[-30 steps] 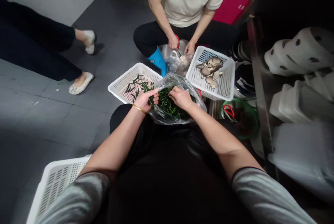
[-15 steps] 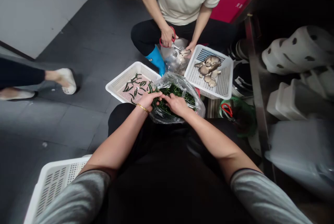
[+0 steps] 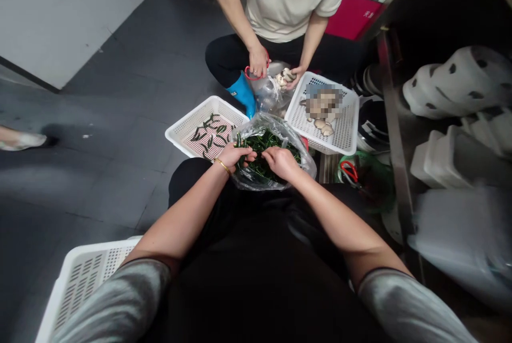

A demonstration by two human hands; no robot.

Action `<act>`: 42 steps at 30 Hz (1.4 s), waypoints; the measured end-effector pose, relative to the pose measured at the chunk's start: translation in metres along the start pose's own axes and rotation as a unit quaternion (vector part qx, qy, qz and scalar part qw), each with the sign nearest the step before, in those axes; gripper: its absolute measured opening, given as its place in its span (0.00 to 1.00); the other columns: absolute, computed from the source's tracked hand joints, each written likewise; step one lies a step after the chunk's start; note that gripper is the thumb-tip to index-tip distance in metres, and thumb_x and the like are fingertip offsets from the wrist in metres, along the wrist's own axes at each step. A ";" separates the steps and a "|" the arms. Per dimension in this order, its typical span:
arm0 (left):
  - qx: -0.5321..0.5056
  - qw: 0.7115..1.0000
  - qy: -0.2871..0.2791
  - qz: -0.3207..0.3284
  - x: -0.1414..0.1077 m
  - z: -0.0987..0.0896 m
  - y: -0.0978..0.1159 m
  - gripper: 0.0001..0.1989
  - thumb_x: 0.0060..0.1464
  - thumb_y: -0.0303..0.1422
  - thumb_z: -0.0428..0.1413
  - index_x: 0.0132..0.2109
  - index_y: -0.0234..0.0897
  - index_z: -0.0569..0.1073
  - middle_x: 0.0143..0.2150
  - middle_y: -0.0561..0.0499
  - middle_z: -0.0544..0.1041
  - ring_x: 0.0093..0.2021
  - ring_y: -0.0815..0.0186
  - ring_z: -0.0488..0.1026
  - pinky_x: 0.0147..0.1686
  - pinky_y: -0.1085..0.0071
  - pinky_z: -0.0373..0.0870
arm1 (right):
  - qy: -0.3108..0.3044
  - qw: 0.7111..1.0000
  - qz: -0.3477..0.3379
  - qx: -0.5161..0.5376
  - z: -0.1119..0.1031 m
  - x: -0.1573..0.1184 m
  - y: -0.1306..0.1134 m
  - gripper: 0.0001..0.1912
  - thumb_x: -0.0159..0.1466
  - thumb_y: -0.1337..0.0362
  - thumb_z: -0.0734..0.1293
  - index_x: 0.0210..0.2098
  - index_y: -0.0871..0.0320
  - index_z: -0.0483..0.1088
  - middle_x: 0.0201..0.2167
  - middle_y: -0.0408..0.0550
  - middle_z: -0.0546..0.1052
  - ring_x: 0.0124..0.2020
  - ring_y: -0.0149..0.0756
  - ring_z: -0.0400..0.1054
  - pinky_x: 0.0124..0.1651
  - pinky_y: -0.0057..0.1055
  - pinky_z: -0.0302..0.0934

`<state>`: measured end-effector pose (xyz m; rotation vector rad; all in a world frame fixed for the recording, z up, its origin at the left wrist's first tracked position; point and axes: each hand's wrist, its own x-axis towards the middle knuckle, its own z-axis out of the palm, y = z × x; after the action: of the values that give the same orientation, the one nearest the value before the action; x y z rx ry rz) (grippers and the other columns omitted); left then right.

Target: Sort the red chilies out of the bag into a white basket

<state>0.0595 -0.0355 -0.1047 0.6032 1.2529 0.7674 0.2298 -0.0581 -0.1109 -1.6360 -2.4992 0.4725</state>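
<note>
Between my knees sits a clear plastic bag (image 3: 308, 164) full of slim green chili peppers (image 3: 272, 140). My left hand (image 3: 235, 155), with a gold bangle at its wrist, is closed around several green peppers above the bag's left side. To its right, my right hand (image 3: 283, 164) hovers over the bag with thumb and fingertips pinched together. Whatever lies in that pinch is too small to make out. A white perforated basket (image 3: 178, 137) with loose green peppers spread on its bottom stands just beyond my left hand.
Opposite sits a co-worker with red-handled scissors (image 3: 247, 73) and mushrooms in hand. A second white basket (image 3: 294, 119) holds mushrooms. Another basket (image 3: 72, 263) is at lower left. Stacked white containers (image 3: 434, 156) line the right. A passer-by's foot (image 3: 22, 139) shows at far left.
My right hand has drawn away from my left, to the right over the bag. The passer-by has moved left, mostly out of view. The co-worker's scissors have drawn back from the mushrooms.
</note>
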 end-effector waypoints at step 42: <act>0.128 0.972 -0.086 0.176 -0.004 0.012 0.003 0.16 0.27 0.24 0.68 0.30 0.32 0.74 0.27 0.54 0.75 0.30 0.69 0.70 0.34 0.73 0.67 | -0.061 0.989 0.061 0.119 -0.031 0.008 0.025 0.15 0.68 0.59 0.60 0.31 0.60 0.72 0.27 0.50 0.77 0.30 0.36 0.73 0.36 0.29 0.63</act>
<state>0.0698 -0.0370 -0.0973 1.1005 1.1047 0.8292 0.2562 -0.0363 -0.0905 -1.7156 -2.3211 0.8737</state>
